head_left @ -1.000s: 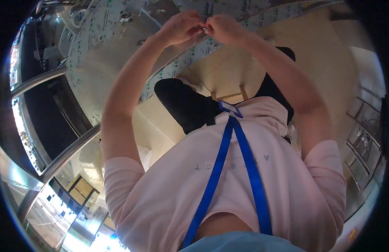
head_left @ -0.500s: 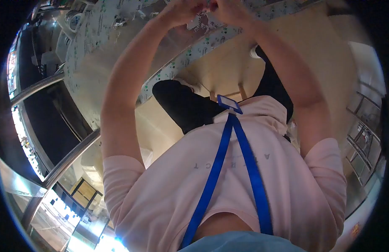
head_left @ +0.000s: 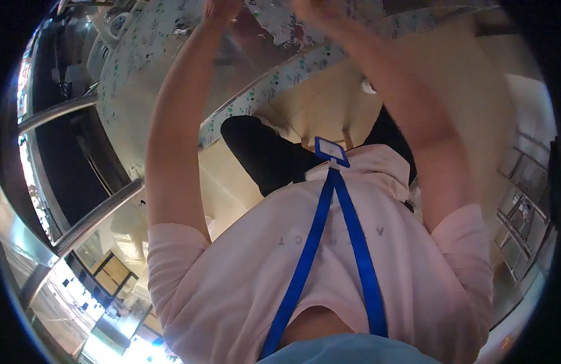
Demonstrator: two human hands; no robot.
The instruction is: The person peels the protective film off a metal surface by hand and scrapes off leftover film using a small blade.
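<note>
At the top edge, my left hand [head_left: 223,8] is partly cut off by the frame, over a table [head_left: 153,73] covered in printed film. My right hand [head_left: 317,11] is also at the top edge, farther right and apart from the left, blurred and partly out of view. The fingers of both are too hidden to tell what they hold. Between the hands lies a torn piece of printed film [head_left: 280,24] on the shiny surface. A strip with green marks [head_left: 280,79] runs along the table's near edge.
Metal rails [head_left: 104,209] stand at the left. A badge [head_left: 331,151] on a blue lanyard hangs over my lap, below the table edge. A metal rack [head_left: 523,206] stands at the far right. Beneath the table, a wooden stool leg [head_left: 346,138] shows.
My hands, together a second ago, have moved up to the frame's edge and then apart, the left one to the left. The printed film between them is more exposed.
</note>
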